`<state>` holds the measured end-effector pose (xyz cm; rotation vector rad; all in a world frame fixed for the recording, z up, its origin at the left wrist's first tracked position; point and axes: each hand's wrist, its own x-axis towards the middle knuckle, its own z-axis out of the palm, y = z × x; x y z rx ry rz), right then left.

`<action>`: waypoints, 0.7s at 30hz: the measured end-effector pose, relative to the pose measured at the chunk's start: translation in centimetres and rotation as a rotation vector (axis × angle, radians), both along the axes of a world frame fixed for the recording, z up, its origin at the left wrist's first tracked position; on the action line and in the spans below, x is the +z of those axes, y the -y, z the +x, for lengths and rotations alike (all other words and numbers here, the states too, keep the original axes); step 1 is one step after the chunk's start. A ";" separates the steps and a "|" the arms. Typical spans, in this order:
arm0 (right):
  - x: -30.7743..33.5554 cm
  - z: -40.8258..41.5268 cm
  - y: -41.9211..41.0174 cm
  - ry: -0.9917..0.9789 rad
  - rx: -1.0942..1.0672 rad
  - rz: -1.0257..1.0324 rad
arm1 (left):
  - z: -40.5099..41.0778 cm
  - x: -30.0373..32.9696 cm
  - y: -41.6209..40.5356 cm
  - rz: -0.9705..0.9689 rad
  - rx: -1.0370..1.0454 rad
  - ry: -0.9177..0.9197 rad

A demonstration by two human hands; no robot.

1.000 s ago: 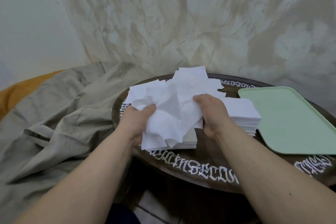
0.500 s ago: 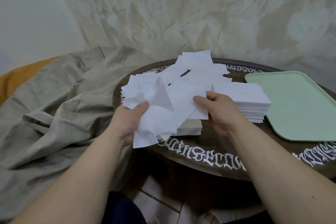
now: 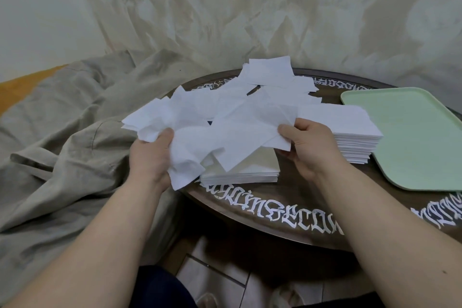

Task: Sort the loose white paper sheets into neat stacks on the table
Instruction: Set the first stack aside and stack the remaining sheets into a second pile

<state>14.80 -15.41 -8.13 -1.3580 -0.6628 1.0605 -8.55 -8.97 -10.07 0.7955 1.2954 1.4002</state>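
Observation:
My left hand (image 3: 152, 160) grips a crumpled bunch of loose white paper sheets (image 3: 172, 120) above the left edge of the round dark table (image 3: 287, 210). My right hand (image 3: 308, 147) pinches the right corner of one sheet (image 3: 240, 137) pulled out of that bunch. Below the sheets lies a low neat stack (image 3: 252, 170) on the table. A taller neat stack (image 3: 355, 135) stands just right of my right hand. More loose sheets (image 3: 272, 77) lie scattered at the back of the table.
A pale green tray (image 3: 412, 137) lies on the right side of the table, touching the taller stack. A beige cloth (image 3: 62, 132) is heaped to the left of the table. White lettering runs around the table's rim. A mottled wall rises behind.
My hands have moved apart, spreading the bunch; my right hand draws one sheet out to the right. The view has tilted down a little.

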 end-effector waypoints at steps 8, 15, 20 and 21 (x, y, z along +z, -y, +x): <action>-0.7 -0.5 0.1 -0.017 0.130 -0.145 | -1.1 0.9 -0.4 0.122 0.267 -0.031; -1.9 0.1 0.1 0.766 0.225 -0.164 | 0.5 0.5 -0.2 0.102 0.156 -0.053; -2.4 0.3 -0.7 1.073 0.241 -0.181 | 2.4 1.2 -0.6 0.112 0.087 -0.029; -2.7 0.2 -0.8 1.103 0.253 -0.221 | 2.6 1.6 -0.8 0.121 0.086 -0.034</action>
